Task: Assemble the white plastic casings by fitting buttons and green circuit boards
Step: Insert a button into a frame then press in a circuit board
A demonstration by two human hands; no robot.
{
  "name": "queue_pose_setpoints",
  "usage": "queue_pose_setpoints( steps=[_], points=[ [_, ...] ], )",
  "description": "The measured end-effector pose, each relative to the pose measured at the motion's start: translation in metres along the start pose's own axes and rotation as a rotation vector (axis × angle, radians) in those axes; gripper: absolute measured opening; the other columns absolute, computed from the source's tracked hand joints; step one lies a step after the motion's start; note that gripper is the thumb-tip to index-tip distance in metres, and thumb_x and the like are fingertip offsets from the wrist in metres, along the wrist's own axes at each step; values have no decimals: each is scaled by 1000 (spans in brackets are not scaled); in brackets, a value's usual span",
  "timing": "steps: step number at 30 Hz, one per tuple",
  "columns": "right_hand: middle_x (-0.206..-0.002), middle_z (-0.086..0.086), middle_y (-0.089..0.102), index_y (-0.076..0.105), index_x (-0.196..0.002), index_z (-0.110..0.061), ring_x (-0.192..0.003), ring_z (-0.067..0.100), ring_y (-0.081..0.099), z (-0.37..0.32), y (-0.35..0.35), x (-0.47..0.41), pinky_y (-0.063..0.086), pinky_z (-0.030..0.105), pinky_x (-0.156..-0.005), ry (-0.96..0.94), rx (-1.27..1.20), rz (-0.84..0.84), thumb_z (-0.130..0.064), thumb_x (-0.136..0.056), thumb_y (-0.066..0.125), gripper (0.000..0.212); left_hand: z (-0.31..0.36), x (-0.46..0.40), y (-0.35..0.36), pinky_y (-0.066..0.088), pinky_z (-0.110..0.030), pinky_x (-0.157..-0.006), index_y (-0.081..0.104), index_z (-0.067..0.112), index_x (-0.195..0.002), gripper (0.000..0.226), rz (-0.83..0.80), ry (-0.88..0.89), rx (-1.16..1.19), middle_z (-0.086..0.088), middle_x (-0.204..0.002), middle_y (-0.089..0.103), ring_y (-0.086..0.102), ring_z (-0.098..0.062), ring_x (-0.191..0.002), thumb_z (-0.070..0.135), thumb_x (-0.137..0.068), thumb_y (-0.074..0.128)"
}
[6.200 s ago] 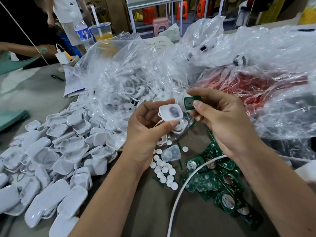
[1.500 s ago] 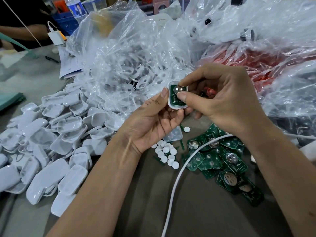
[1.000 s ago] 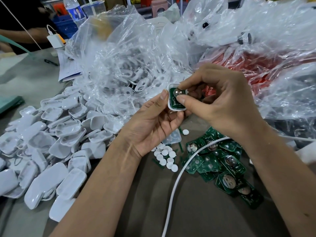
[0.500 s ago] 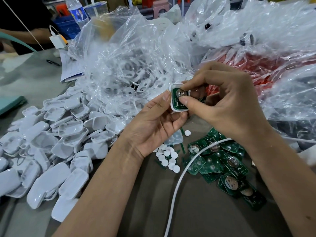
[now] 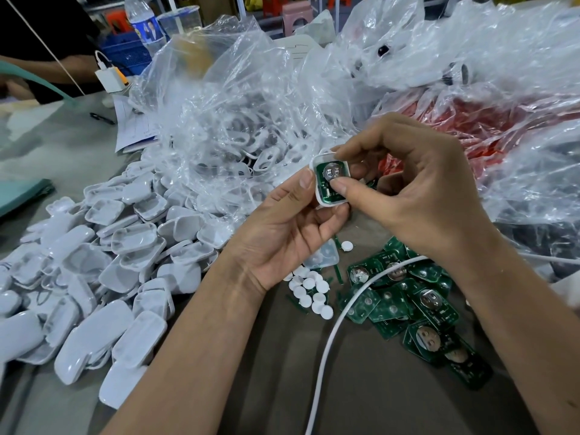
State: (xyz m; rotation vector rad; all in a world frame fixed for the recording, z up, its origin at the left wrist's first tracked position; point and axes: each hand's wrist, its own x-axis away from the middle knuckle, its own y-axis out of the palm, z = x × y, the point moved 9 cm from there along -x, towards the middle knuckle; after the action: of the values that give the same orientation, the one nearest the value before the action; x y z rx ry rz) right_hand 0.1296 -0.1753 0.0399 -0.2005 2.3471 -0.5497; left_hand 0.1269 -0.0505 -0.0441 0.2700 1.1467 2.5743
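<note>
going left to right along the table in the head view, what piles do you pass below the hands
Pile of white casings → little heap of white buttons → white cable → pile of green circuit boards.

Your right hand (image 5: pixel 420 189) hides the casing's (image 5: pixel 320 196) right edge; your thumb covers part of the circuit board (image 5: pixel 324 180).
</note>
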Motion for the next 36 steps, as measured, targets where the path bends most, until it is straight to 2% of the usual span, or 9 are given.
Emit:
queue_pose_setpoints(
  steps=[6,13,21,26,32,36],
  points=[
    [-96,-9,66,78,-96,-18,-78,14,66,2,0,0,50,24,-52,-9,-42,-10,-19,-85,86,14,0,0,-1,62,-28,-78,76,8,-109,30,-9,3,7,-11,-112,74,74,-18,-91,20,-87,60],
    [-97,-1,66,78,-95,-14,-78,15,64,2,0,1,50,36,-48,-20,-35,-16,-17,-85,86,13,-1,1,2,61,-29,-83,74,10,-121,35,-48,-1,9,-12,-124,70,74,-18,-96,18,-92,56],
    [-99,1,65,78,-88,-14,-76,17,62,-5,-7,2,47,36,-46,-64,20,79,-21,-84,89,14,4,1,9,58,-33,-96,72,10,-125,43,-148,22,58,-10,-120,73,73,-21,-105,13,-82,77],
    [-97,-1,63,75,-90,-14,-75,18,59,-6,-9,3,47,36,-46,-76,38,115,-22,-82,90,19,5,1,9,59,-36,-96,69,7,-129,45,-149,34,91,-12,-123,71,72,-23,-108,10,-85,73],
    [-99,1,63,80,-91,-15,-73,18,59,-5,-6,3,45,36,-46,-70,46,96,-20,-85,88,11,6,-1,6,61,-37,-90,69,3,-126,44,-129,45,122,-16,-118,73,73,-28,-106,7,-82,75],
    [-99,2,63,81,-90,-16,-76,19,60,-7,-6,4,45,32,-47,-88,69,92,-20,-87,86,7,5,-1,3,61,-36,-87,68,3,-128,38,-101,49,117,-16,-122,71,73,-29,-107,9,-91,64]
  ],
)
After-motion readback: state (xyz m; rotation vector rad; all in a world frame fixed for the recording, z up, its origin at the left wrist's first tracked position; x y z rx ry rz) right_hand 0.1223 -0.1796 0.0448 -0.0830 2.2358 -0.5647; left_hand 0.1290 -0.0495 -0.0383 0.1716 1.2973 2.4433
